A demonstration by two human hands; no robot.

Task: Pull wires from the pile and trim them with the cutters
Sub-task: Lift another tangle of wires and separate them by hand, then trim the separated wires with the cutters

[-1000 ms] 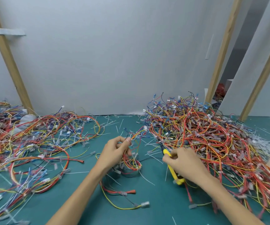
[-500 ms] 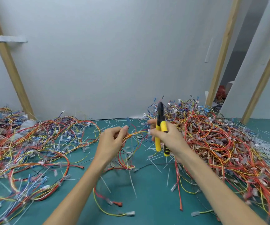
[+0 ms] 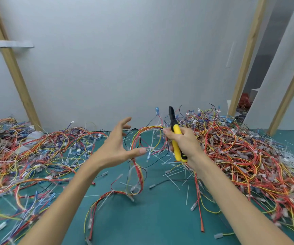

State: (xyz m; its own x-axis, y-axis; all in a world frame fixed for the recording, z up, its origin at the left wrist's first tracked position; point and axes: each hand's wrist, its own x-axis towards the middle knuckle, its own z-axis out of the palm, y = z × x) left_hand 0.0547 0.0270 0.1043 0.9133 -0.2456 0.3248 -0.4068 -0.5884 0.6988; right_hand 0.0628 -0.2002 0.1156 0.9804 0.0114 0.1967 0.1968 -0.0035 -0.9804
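Gripping yellow-handled cutters upright in a curled right hand, a person holds the left hand with fingers splayed beside a red-and-yellow wire loop above the green mat.

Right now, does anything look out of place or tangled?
Nothing damaged. Oddest: a looped wire bundle seems to hang from the right hand, which also grips the yellow cutters, while the left hand is open. White offcuts litter the green mat.
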